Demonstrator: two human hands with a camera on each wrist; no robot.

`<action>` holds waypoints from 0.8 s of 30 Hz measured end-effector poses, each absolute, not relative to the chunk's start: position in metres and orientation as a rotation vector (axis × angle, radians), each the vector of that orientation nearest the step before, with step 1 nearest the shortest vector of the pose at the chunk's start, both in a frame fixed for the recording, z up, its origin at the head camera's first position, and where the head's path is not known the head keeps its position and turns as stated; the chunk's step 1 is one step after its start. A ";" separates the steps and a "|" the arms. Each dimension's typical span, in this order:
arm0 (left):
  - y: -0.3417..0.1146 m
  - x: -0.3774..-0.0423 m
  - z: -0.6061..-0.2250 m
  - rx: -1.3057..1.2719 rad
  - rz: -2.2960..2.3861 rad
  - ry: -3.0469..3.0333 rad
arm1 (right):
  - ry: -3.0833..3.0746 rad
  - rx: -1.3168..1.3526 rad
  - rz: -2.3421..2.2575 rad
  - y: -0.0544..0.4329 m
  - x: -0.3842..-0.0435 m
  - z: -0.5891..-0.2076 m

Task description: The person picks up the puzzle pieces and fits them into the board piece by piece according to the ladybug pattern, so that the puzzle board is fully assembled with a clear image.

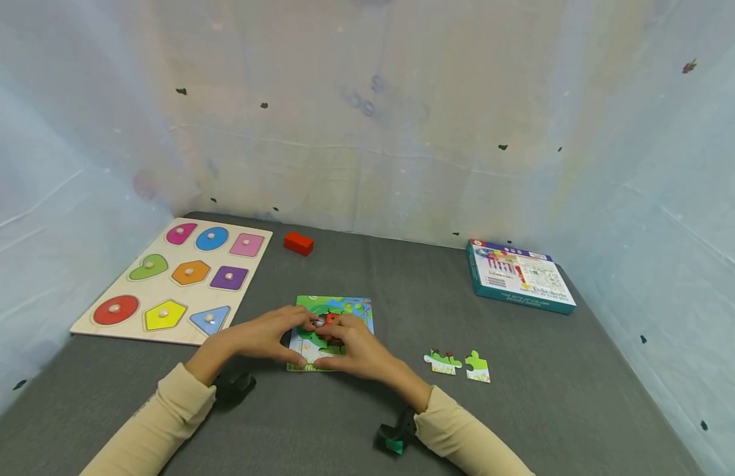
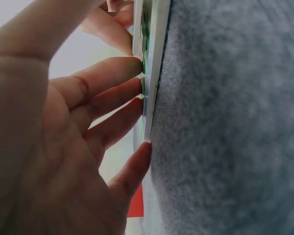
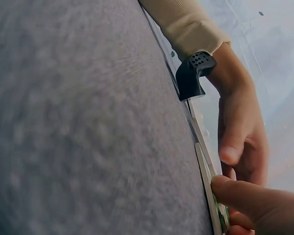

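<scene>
Left hand (image 1: 265, 337), right hand (image 1: 364, 350): fingers (image 2: 108, 73) loosely spread on the puzzle (image 1: 363, 308), no grip visible; likely light and stiff, so I'd take opposite edges.

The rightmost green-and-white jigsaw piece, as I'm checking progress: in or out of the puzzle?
Out: the jigsaw piece lies on grey fabric, apart from the colourful rectangular puzzle.

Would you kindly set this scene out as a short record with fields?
left hand: fingertips touching the picture puzzle
right hand: also touching the puzzle
loose pieces: two, right of the puzzle
shape board: far left, nine knobbed shapes
red block: beside the board's far right corner
box: lying flat, far right
</scene>
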State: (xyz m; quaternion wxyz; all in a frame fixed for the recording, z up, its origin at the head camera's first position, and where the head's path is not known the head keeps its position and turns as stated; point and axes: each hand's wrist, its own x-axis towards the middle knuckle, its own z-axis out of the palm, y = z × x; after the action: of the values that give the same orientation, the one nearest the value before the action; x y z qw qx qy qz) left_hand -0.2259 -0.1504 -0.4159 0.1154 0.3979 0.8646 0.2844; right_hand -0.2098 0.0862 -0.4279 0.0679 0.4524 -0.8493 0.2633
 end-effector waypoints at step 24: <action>-0.147 -0.226 -0.417 1.235 0.790 2.575 | -2.469 1.372 0.688 0.078 -0.211 -0.435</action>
State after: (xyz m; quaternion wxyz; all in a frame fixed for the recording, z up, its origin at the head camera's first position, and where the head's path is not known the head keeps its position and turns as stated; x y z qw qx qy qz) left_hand -0.2256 -0.1474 -0.4168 0.0890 0.4150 0.8657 0.2655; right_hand -0.2106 0.0784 -0.4354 0.1171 0.4686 -0.8434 0.2352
